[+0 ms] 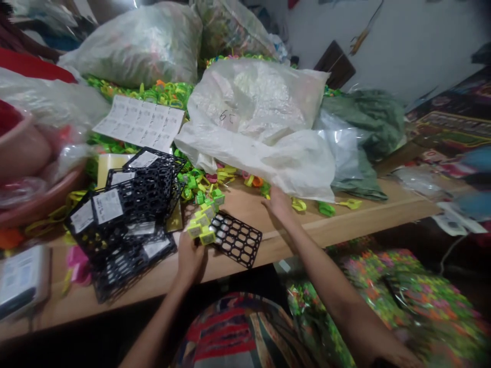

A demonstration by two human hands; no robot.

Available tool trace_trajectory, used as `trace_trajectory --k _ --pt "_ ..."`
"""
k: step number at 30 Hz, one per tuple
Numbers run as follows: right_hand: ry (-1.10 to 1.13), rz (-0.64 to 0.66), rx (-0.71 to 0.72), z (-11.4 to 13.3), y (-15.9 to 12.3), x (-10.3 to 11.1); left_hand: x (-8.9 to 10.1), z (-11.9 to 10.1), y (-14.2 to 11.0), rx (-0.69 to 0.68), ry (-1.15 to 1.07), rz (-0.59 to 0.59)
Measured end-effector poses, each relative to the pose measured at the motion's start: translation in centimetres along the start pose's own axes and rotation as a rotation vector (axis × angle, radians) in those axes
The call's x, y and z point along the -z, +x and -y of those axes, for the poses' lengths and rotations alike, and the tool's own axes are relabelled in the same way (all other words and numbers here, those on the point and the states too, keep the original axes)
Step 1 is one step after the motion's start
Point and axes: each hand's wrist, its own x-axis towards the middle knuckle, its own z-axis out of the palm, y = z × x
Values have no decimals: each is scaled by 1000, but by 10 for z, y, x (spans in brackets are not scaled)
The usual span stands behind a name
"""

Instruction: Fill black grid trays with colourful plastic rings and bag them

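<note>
My left hand [190,258] is closed at the left end of a small black plastic grid tray [238,239]; its fingertips are partly hidden. Yellow-green plastic pieces [201,225] with small square faces sit in a cluster on that end of the tray, right above the hand. My right hand [279,205] reaches to the lower edge of a white plastic bag [261,112]. Its thumb stands apart from the other fingers, whose tips are partly hidden by the bag. Orange and yellow pieces [255,180] lie just left of it.
Black grid trays with white labels [141,191] are piled at the left, below a label sheet [141,120]. Green and yellow pieces [169,94] are heaped behind. Large filled bags [141,43] stand at the back. A pink basin [57,189] is far left. The wooden table's front edge [364,225] runs before me.
</note>
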Motion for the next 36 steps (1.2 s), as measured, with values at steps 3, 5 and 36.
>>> trace_trajectory --k 3,5,36 --pt "-93 40 -35 -7 -6 -7 0 0 0 11 5 10" --pt "-1 65 6 -3 -15 -14 0 0 -1 18 10 19" --pt "607 458 571 102 -100 -68 4 -6 -2 49 55 51"
